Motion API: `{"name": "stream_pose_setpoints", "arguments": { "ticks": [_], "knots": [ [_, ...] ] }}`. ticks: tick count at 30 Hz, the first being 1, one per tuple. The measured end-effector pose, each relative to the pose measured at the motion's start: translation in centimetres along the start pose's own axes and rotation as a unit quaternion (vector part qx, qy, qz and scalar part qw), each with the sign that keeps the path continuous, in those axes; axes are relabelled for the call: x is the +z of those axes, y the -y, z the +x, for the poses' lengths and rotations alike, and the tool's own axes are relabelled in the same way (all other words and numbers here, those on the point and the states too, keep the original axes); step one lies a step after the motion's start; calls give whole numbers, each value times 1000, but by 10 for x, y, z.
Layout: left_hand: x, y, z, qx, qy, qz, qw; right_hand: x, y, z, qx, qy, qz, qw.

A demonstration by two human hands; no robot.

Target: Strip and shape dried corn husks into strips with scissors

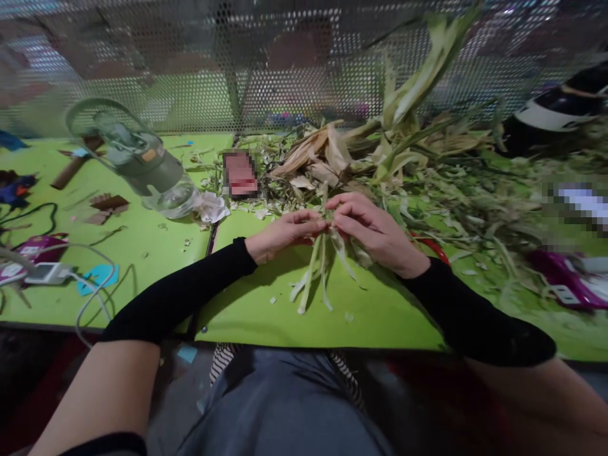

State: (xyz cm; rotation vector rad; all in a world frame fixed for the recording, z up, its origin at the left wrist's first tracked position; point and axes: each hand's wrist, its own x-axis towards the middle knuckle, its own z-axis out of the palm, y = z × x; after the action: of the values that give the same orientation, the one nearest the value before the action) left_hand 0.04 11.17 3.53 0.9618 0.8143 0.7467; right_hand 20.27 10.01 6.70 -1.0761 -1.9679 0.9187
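Between my two hands is a small bundle of pale green plant strips, like corn husk [311, 271], its loose ends spreading down over the green table [266, 316]. My left hand [297, 231] pinches the bundle near its top from the left, with thumb and fingertips together. From the right, my right hand [368, 228] closes thumb and fingers on the same spot; the exact strip under its fingertips is too small to make out. A curved red handle [431, 244] shows partly beside my right wrist; the rest of it is hidden.
Dry corn husks [335, 149] and green scraps [456, 190] are heaped behind and right of my hands. A clear bottle with a grey-green lid [156, 168] stands left, beside crumpled paper [212, 208]. Cables and a purple device [45, 247] lie far left. A perforated metal screen [294, 76] borders the back.
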Motion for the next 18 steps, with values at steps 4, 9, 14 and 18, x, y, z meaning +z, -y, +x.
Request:
{"name": "stream_pose_setpoints", "arguments": {
  "ticks": [4, 9, 14, 18],
  "knots": [
    [-3, -8, -6, 26, -24, -22, 999, -17, 1, -6, 22, -42, -25, 999],
    [-11, -20, -11, 37, -74, -13, 996, -69, 1, -18, 64, -115, -194, 972],
    [-14, -20, -12, 45, -114, -13, 992, -96, -8, -55, 219, -58, -327, 917],
    [-13, -18, -12, 61, -101, 3, 993, -84, -31, -86, 194, -13, -327, 925]
  ]
}}
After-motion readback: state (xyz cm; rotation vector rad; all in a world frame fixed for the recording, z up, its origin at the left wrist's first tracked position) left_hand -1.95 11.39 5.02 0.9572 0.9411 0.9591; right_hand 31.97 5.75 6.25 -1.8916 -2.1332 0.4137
